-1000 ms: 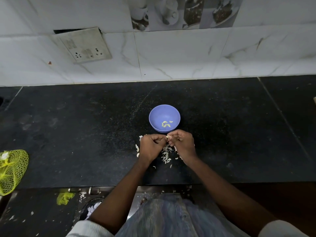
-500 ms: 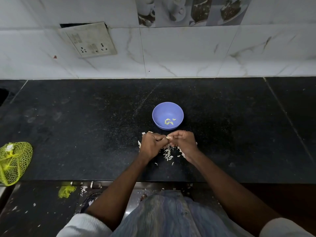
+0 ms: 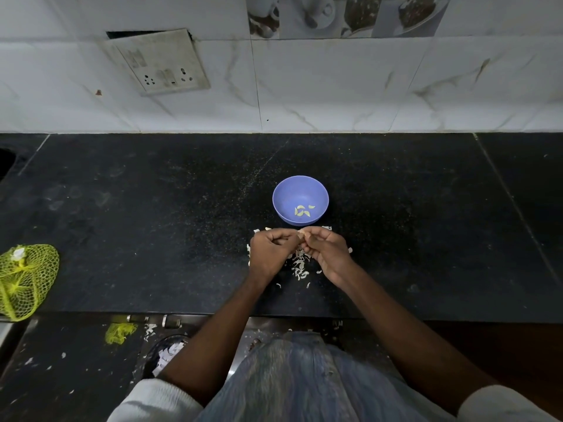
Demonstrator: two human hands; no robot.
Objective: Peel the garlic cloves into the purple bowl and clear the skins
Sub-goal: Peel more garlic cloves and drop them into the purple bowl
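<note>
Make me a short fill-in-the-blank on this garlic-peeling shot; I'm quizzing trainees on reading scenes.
1. The peeled cloves lie inside the ____ bowl.
2. Both the left hand and right hand pinch one ____.
3. Loose skins lie on the ____ countertop.
4. The net bag is ____.

Answers: purple; garlic clove; black; yellow
</note>
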